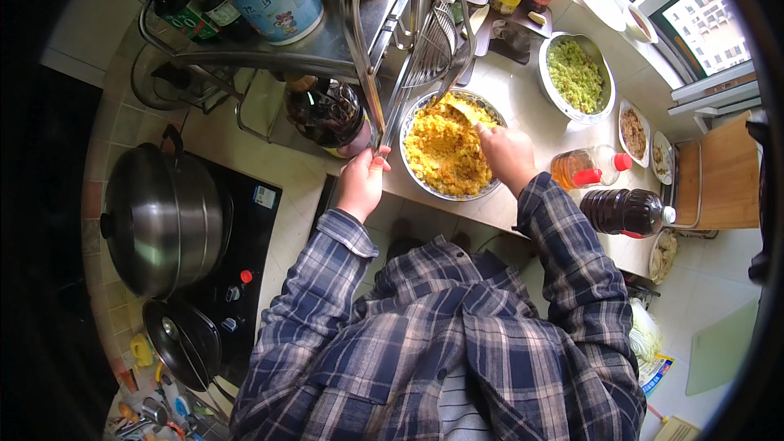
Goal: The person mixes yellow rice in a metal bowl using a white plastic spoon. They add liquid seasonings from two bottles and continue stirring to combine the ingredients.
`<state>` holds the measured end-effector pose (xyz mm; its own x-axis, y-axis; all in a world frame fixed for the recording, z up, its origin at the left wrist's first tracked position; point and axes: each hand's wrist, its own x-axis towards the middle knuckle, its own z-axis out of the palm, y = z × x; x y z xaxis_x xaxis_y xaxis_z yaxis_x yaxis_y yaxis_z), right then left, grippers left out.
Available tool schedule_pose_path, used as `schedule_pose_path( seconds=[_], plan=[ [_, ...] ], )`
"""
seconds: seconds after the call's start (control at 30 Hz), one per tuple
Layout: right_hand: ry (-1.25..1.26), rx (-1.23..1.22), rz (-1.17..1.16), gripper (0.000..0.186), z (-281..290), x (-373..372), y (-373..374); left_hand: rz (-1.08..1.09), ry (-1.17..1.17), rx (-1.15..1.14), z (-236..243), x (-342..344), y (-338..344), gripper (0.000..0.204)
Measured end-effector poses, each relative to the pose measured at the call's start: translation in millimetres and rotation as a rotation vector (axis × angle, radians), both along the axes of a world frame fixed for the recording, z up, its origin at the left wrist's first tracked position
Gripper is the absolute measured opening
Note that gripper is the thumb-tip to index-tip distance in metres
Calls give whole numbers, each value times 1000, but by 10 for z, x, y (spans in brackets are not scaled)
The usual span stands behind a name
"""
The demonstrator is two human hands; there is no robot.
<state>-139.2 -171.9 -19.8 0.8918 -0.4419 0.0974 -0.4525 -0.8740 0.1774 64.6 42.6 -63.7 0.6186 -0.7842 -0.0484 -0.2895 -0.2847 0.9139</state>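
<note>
My right hand is closed round a spoon, whose end sits in the crumbly yellow-orange food. That food fills a patterned bowl near the counter's front edge. Left of the bowl, my left hand has its fingers closed at the lower end of a metal rack's post. A dark bottle stands just beyond that hand, partly behind the post. To the right lie a bottle of amber liquid with a red cap and a large dark bottle with a white cap.
A white bowl of chopped greens stands at the back right, beside small dishes. The metal rack holds a blue tub and hanging strainers. At left, a lidded steel pot and a black pan sit by the stove.
</note>
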Motion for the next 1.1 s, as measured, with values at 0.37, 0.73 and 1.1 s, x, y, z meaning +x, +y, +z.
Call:
schedule_pose_path(
  seconds=[0.37, 0.73, 1.1],
  plan=[
    [-218, -57, -67, 23, 325, -553, 135, -55, 56, 44, 34, 28, 13, 22],
    [-334, 199, -152, 10, 114, -279, 402, -70, 64, 35, 41, 39, 0, 21],
    [-131, 270, -373, 14, 152, -381, 568, -63, 42, 54, 54, 24, 24, 21]
  ],
)
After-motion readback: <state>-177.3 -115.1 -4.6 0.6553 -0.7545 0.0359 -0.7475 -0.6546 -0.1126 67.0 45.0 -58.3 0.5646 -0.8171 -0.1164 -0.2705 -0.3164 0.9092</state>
